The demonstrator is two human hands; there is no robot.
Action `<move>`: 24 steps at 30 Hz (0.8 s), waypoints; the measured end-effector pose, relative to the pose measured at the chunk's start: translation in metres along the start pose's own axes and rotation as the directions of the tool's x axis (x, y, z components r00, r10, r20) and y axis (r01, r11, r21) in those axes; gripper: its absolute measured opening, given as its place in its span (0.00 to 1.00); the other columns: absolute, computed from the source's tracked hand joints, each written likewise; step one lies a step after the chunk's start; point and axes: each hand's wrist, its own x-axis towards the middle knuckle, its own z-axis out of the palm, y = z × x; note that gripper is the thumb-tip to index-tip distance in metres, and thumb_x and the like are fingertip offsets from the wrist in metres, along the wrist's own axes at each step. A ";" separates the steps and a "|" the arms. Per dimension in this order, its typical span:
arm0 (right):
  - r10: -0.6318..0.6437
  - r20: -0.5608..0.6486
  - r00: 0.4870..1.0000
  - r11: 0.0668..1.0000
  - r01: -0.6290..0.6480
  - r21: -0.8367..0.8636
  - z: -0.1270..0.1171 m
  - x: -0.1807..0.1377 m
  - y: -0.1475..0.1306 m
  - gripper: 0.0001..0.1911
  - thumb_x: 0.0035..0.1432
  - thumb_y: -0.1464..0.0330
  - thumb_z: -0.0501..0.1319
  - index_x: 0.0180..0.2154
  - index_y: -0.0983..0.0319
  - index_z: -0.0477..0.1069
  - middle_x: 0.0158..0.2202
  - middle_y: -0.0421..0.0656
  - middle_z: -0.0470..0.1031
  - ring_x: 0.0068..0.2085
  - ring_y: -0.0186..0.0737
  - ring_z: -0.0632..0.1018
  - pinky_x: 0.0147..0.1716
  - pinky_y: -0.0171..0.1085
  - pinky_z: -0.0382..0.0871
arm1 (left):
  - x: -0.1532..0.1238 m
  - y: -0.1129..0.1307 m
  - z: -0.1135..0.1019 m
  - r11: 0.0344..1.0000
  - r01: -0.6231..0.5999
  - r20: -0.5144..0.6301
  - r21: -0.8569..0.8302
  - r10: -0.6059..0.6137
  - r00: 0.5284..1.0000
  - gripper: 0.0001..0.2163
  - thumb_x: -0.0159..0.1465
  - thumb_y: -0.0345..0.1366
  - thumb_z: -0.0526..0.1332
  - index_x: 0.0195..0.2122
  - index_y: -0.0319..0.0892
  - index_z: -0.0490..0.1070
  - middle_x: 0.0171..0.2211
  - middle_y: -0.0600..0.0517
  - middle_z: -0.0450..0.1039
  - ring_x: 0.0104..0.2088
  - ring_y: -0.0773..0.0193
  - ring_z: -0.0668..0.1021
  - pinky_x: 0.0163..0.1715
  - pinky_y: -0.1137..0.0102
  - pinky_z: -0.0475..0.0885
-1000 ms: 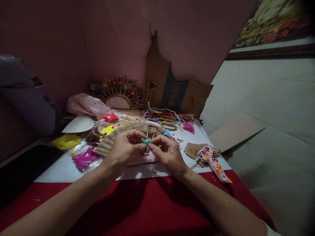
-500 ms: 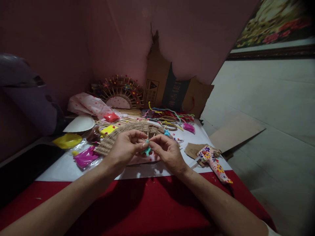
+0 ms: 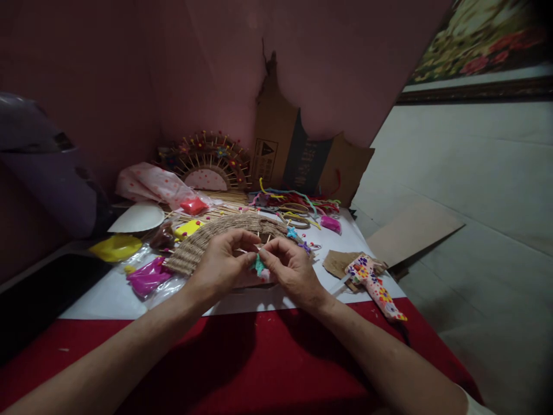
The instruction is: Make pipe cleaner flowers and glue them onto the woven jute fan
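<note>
A small teal pipe-cleaner shape (image 3: 259, 265) is pinched between the fingertips of my left hand (image 3: 227, 256) and my right hand (image 3: 290, 266). Both hands are closed on it, and the fingers cover part of it. Just behind and below them lies a half-round woven twine fan (image 3: 190, 253) with thin sticks and a pink section partly hidden by my hands. On its right side sit a blue pipe-cleaner star (image 3: 292, 232) and a purple one (image 3: 305, 246).
A hot glue gun (image 3: 371, 282) with flowered covering rests on cardboard at right. Scissors (image 3: 296, 219) and pipe cleaners (image 3: 311, 202) lie at the back. Yellow (image 3: 116, 248) and magenta clay packets (image 3: 149, 279) are at left. A finished-looking fan (image 3: 207, 178) leans on the wall.
My fingers have shifted slightly on the teal pipe-cleaner shape, which has turned a little. The purple star shows more now. The hands stay in nearly the same place.
</note>
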 end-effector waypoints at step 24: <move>-0.064 -0.099 0.993 0.996 0.058 -0.064 -0.003 0.002 0.001 0.11 0.58 0.61 0.56 0.29 0.62 0.65 0.26 0.39 0.65 0.26 0.30 0.66 0.24 0.30 0.60 | 0.001 0.000 0.000 0.998 0.069 0.064 0.000 -0.069 0.996 0.07 0.54 0.36 0.60 0.26 0.36 0.68 0.20 0.55 0.68 0.20 0.70 0.73 0.20 0.75 0.68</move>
